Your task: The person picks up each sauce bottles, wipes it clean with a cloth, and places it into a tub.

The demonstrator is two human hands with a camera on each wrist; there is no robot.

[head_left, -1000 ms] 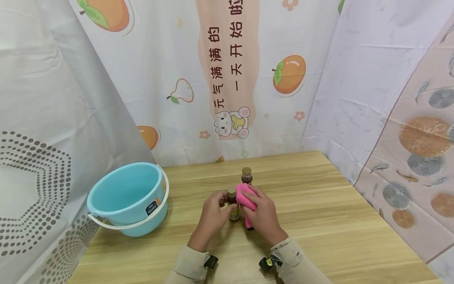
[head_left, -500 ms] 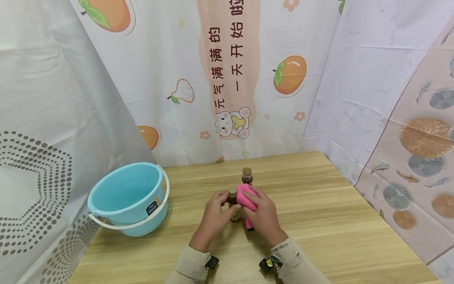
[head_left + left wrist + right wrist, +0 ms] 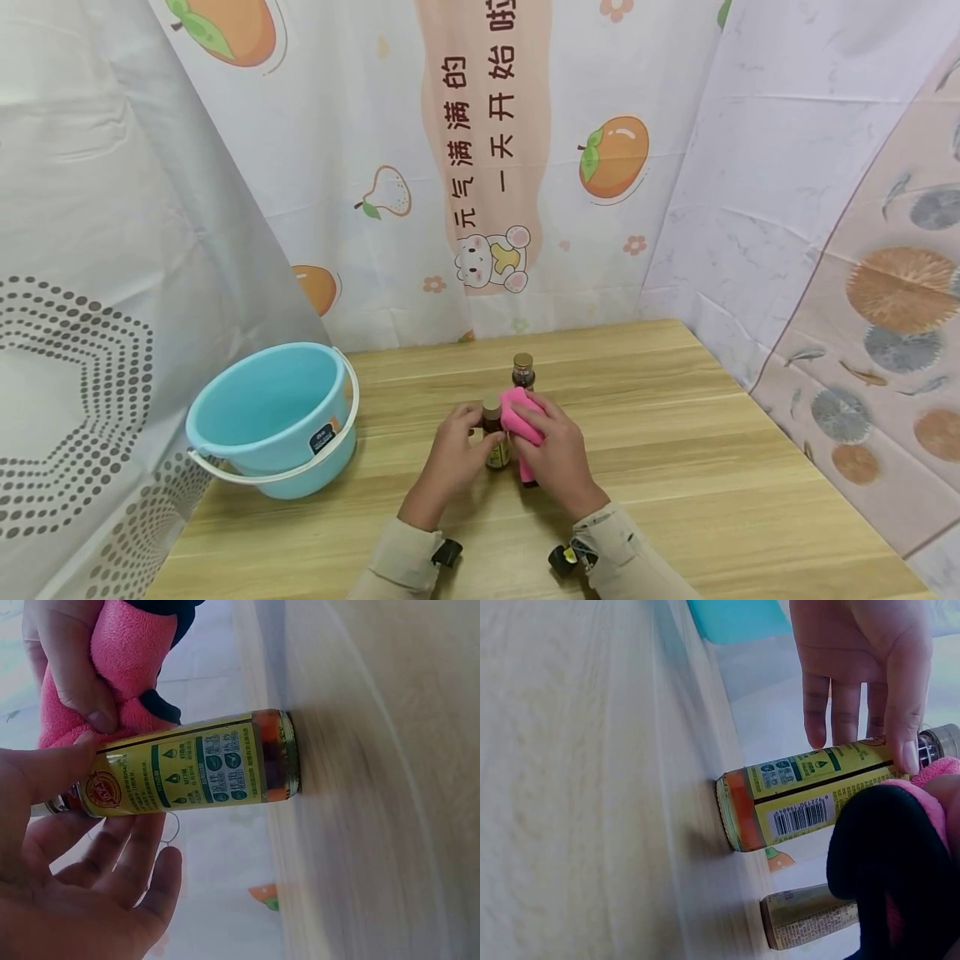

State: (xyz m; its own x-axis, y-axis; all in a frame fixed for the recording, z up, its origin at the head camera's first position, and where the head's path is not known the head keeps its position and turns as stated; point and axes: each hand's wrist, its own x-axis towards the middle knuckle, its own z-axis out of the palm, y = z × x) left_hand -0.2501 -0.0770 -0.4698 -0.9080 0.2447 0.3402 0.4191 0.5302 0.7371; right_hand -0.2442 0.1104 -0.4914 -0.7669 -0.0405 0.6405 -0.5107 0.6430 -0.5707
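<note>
My left hand [image 3: 453,450] holds a small glass bottle [image 3: 497,454] by its upper part, thumb on the near side and fingers behind. The bottle stands upright on the table, with a yellow label, reddish-brown contents and a pale cap. In the left wrist view its printed label [image 3: 180,769] faces the camera; the right wrist view shows its barcode [image 3: 801,816]. Beside it, my right hand [image 3: 558,450] grips a pink plush toy [image 3: 517,417] with black parts [image 3: 877,847], which presses close against the bottle's neck. Much of the toy is hidden under the fingers.
A second dark bottle [image 3: 523,371] with a gold-coloured cap stands just behind the plush toy. To the left is a light blue bucket [image 3: 273,450] with a white handle. Printed curtains [image 3: 375,275] hang behind and along both sides of the wooden table [image 3: 675,467].
The held bottle has turned slightly, its label showing a different side, and my left thumb has shifted a little on it. My right hand and the plush toy stay in place.
</note>
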